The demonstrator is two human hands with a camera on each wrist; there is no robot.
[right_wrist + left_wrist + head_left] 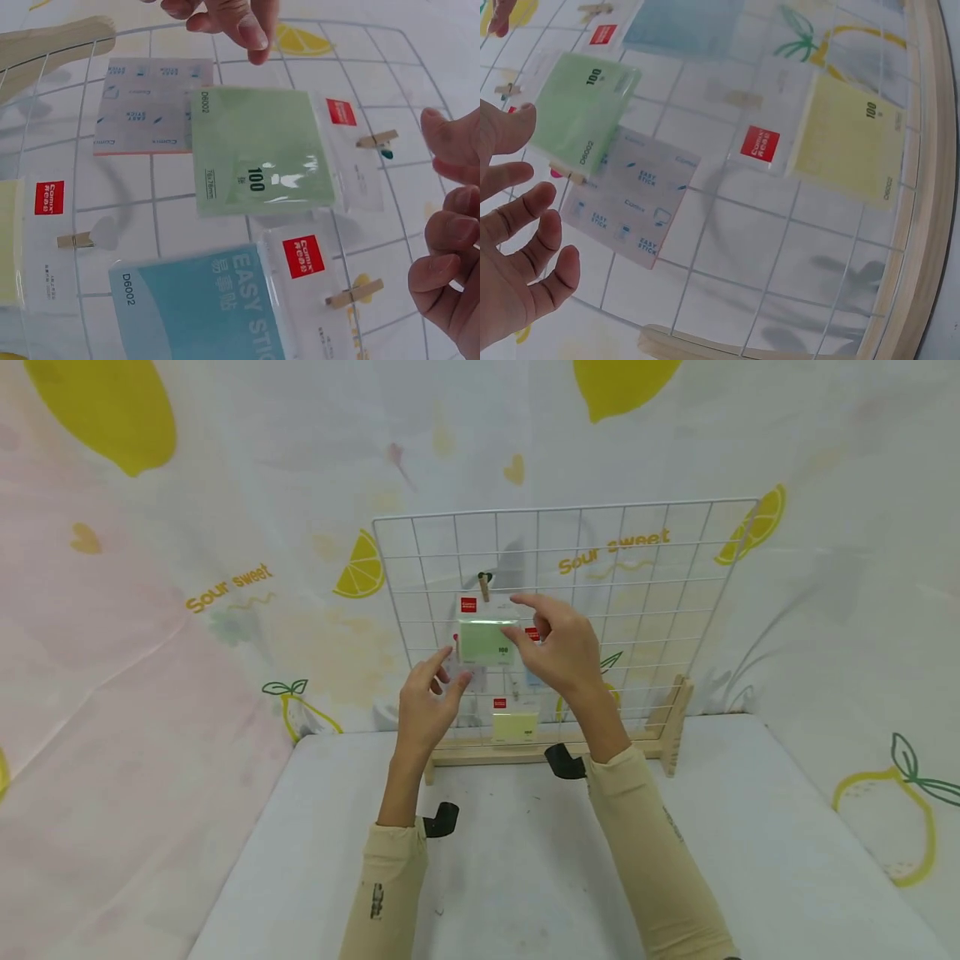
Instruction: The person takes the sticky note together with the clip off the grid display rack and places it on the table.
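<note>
The wire grid (580, 507) stood on wooden feet (678, 722) toward the far edge of the white bench (750, 827), its upper rim well above the hanging packets and its meshes running on a good way past the right hand (564, 647) to the right-hand rim. On the near side, the bench top stretched out under the raised forearms, giving room below and to either side. Both hands were let go: the left hand (427, 702) had its fingers loosely spread just beside the lower left of the green packet (480, 639), while the right kept thumb and forefinger well apart near that packet's right side, and from the right wrist a gap showed between them and it. The green packet hung high in the left half of the grid from a clothespin (483, 587), its front toward the person, its long axis upright, red label (343, 112) at the top and green block below. A packet printed EASY STICK (146, 112) showed partly behind it, the blue packet (195, 307) hung to its right, and the yellow packet (514, 727) lower down.
</note>
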